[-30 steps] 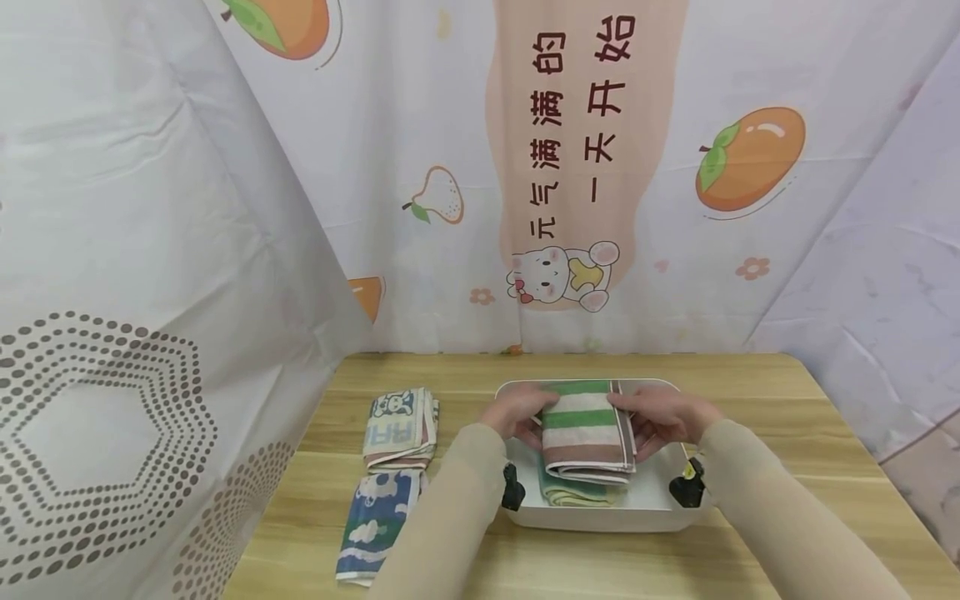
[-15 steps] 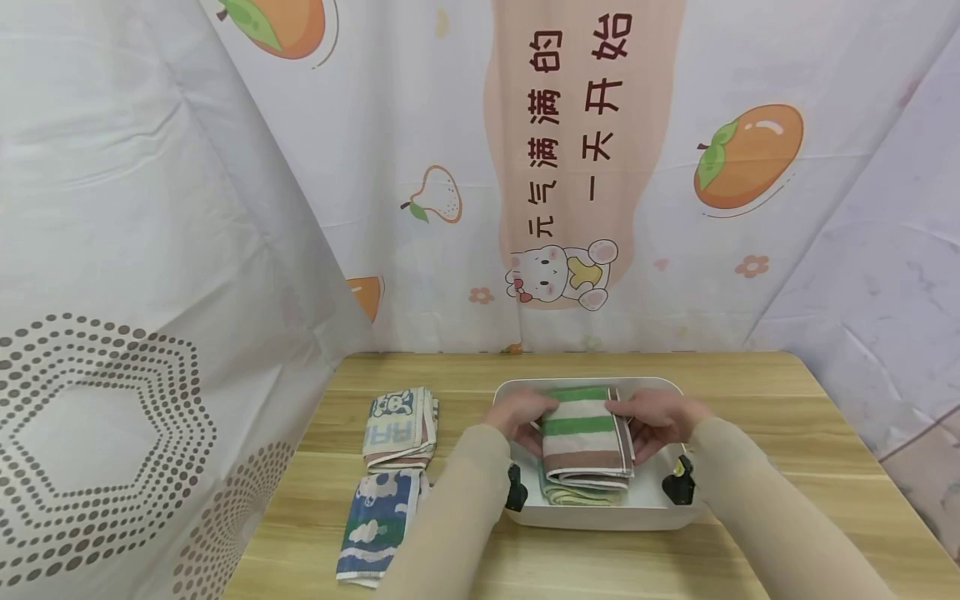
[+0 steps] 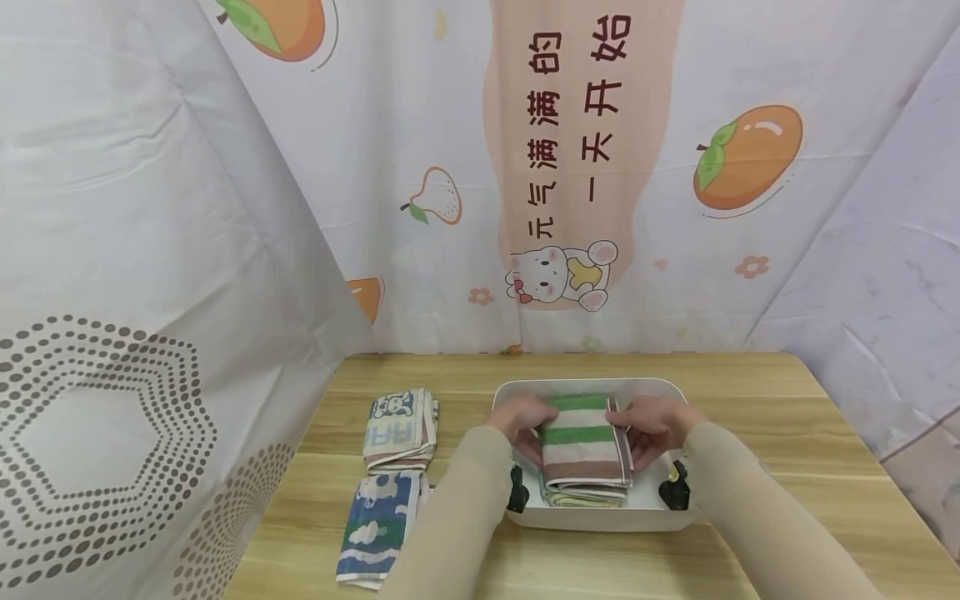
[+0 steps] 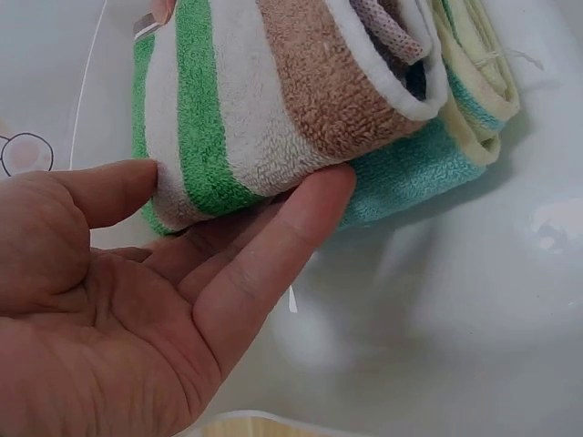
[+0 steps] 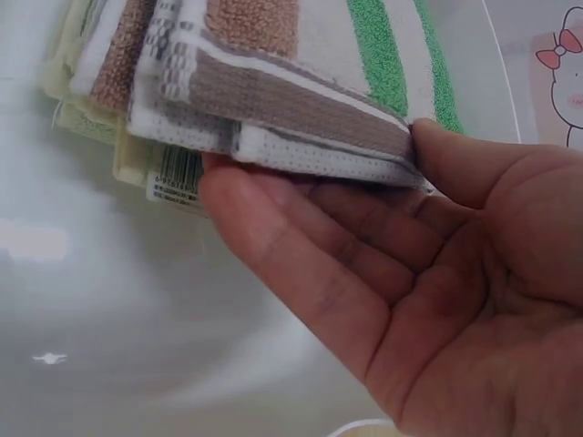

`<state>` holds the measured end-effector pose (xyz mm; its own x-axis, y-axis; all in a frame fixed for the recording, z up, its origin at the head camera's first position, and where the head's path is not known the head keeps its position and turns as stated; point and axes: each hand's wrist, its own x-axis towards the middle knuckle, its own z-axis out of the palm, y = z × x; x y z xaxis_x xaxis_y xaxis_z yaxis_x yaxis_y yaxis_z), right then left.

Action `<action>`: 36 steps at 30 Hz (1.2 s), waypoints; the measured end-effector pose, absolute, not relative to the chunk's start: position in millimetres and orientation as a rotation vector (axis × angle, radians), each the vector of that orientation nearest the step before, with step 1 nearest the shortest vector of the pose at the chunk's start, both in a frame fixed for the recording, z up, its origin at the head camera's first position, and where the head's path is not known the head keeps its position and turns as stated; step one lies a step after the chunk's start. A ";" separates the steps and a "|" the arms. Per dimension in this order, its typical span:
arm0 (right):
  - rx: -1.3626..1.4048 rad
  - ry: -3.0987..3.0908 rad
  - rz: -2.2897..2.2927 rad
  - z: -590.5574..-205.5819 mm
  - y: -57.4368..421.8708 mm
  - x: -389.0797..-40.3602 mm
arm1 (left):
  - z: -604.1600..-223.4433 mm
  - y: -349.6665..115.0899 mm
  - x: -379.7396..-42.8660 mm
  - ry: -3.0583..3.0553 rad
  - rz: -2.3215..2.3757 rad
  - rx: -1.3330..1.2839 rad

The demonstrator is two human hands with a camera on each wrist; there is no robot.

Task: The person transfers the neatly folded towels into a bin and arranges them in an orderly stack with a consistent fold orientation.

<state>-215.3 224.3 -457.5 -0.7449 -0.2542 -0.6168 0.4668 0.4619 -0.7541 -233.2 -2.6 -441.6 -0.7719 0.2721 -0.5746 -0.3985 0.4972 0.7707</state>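
Note:
A folded towel (image 3: 579, 437) with green, white and brown stripes lies over a folded teal and yellow towel (image 4: 410, 177) inside a white basin (image 3: 600, 518). My left hand (image 3: 527, 421) holds the striped towel by its left side, thumb on top and fingers underneath, as the left wrist view shows. On the opposite side my right hand (image 3: 651, 423) grips the layered hem in the same way. A barcode label (image 5: 178, 173) pokes out below that hem in the right wrist view. Most of the lower towel is hidden by the striped one.
Left of the basin, a cream and blue folded towel (image 3: 397, 427) lies on the wooden table (image 3: 780, 467). Nearer the front is a blue, green and white one (image 3: 378, 525), partly covered by the left sleeve. A printed curtain (image 3: 435, 275) hangs behind the table.
Both hands have lowered the striped towel a little and shifted it slightly toward the front, so less of the lower towel shows. The towels on the left have not moved.

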 end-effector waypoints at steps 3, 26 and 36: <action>0.184 2.030 -1.315 -458.2 223.7 -215.0 | -439.8 -2.0 -232.9 2.084 1.283 -0.108; 0.179 2.103 -1.231 -468.4 222.0 -212.2 | -456.6 0.2 -242.2 2.147 1.169 -0.072; 0.170 2.105 -1.211 -474.2 223.8 -215.2 | -454.5 0.9 -241.0 2.153 1.151 -0.075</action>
<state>-215.2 223.8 -474.2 -0.7516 -0.2170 -0.6229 0.4294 0.5560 -0.7117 -241.0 0.9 -454.5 -0.7636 0.2557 -0.5928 -0.3508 0.6066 0.7135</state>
